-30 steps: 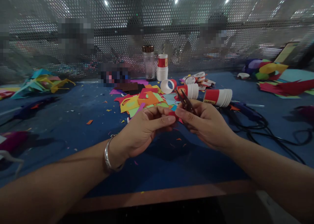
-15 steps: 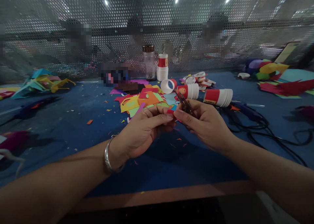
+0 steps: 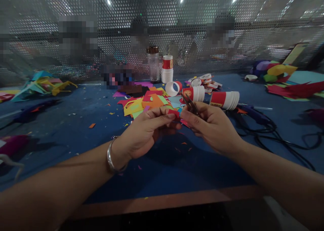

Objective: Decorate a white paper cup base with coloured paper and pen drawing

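Note:
My left hand [image 3: 148, 131], a silver bangle on its wrist, pinches a small red piece of paper [image 3: 173, 113] between thumb and fingers. Close beside it, my right hand [image 3: 211, 126] is closed around dark scissors [image 3: 190, 104], their pointed blades tilted up and away to the left. The right thumb and fingertips are near the paper's right end; whether they touch it I cannot tell. Behind both hands lies a heap of coloured paper [image 3: 144, 101], in yellow, orange, red and green.
Red-and-white paper cups [image 3: 193, 94] lie beyond my hands, with another cup stack [image 3: 225, 100] at the right. An upright stack [image 3: 167, 70] stands by a clear bottle [image 3: 153, 66]. Glue guns lie left [image 3: 32, 112] and right [image 3: 255, 114], with black cables [image 3: 278, 141]. A perforated screen [image 3: 177, 25] rises behind.
The right thumb has drawn slightly right from the left fingertips, and more of the red paper shows between the hands. Scissors and left grip stay much the same.

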Demonstrator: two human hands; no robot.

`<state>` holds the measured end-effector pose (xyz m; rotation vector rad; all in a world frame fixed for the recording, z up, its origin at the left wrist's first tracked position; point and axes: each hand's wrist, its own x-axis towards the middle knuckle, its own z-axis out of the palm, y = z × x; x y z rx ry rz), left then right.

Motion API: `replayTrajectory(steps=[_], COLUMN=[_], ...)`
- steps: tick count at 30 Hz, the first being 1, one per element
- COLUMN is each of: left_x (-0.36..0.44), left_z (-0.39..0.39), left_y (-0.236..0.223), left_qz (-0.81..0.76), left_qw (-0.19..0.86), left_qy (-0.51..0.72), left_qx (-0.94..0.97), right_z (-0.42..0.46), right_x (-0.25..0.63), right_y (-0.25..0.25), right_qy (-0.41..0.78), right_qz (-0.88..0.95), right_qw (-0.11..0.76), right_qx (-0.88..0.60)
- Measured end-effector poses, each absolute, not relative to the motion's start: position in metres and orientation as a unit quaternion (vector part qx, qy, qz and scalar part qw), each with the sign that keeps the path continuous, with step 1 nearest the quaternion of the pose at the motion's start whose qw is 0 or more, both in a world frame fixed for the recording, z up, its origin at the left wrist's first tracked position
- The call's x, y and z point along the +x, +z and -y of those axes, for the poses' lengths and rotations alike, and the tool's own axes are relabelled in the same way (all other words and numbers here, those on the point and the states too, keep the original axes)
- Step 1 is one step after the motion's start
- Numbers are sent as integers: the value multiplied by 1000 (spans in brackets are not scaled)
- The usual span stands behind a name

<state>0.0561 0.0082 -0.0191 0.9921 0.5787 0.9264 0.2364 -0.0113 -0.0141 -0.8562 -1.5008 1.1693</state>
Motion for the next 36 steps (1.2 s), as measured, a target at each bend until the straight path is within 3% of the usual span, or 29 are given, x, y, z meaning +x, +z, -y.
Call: replayTrajectory(steps=[10,29,36], left_x=[39,35,33], left_z=[-24,-28,-29], left_y=[-10,-6,-9], left_qz=[-285,-302,-287], left_qw=[734,693,619], left_qy=[392,408,425], left_qx=[475,512,594], right_z=[14,15,15], right_x=[240,243,244], right_y=[-12,-11,-11], right_qy=[584,605,611], right_qz=[591,591,585], right_qw=[413,374,366], right_qx=[-373,-380,-388])
